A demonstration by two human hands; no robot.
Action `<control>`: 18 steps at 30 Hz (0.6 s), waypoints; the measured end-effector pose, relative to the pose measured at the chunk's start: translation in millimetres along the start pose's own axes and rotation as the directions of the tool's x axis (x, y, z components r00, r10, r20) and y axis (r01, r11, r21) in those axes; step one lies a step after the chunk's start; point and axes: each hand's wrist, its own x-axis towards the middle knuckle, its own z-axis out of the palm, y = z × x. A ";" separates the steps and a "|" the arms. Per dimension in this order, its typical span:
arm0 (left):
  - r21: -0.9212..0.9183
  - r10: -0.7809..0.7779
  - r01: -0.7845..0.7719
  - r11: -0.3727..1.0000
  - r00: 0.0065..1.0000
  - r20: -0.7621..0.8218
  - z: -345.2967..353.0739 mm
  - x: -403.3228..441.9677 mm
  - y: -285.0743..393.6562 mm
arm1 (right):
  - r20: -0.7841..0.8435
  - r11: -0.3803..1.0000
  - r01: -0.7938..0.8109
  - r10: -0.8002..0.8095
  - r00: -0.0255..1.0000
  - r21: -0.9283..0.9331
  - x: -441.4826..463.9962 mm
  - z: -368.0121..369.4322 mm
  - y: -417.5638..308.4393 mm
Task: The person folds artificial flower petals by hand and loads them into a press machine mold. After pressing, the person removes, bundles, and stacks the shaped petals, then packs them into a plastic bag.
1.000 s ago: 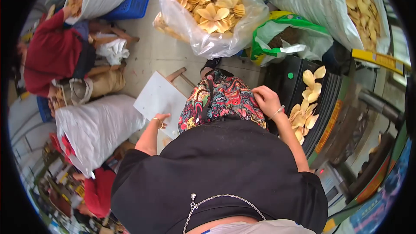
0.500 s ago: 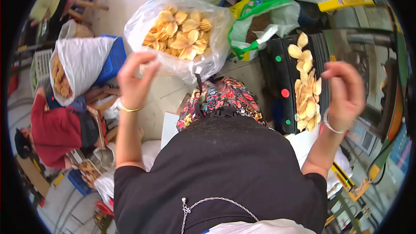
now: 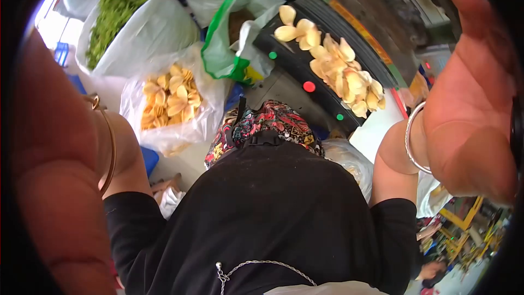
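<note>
My left hand (image 3: 54, 169) is raised close to the camera at the left edge, large and dark. Its fingers lie outside the view. Close on the right, my right hand (image 3: 464, 114) shows its palm, one digit stretched upward and the other fingers cut off by the edge. I see nothing held in its visible part. Below and inward of it, pale yellow petal-shaped pieces (image 3: 341, 71) lie in overlapping groups on a black ridged surface (image 3: 289, 41). A clear plastic bag (image 3: 210, 90) of yellow-orange flower-like pieces (image 3: 173, 95) stands nearer my left hand.
A white sack (image 3: 158, 33) of green material (image 3: 117, 16) stands at the upper left. Beside it is a green-and-white bag (image 3: 218, 54). A patterned cloth (image 3: 286, 117) covers my lap. Yellow frames (image 3: 464, 213) and another person (image 3: 431, 270) appear lower right.
Both hands have risen from over the work area to beside the camera, and now look much larger. The view has turned, bringing the sack of green material into sight.
</note>
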 end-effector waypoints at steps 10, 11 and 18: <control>-0.031 0.229 -0.228 0.973 0.945 0.234 106.9 113.0 110.4 | -0.181 0.870 -0.205 0.137 0.974 -0.448 -41.8 -108.6 -70.3; -0.024 0.246 -0.248 0.969 0.939 0.239 180.3 139.3 191.7 | -0.185 0.849 -0.212 0.138 0.973 -0.484 -46.5 -126.7 -85.1; -0.296 -0.344 0.422 0.857 0.896 0.282 335.8 125.4 21.1 | -0.342 0.417 -0.891 0.823 0.453 -0.178 -338.3 -178.7 152.0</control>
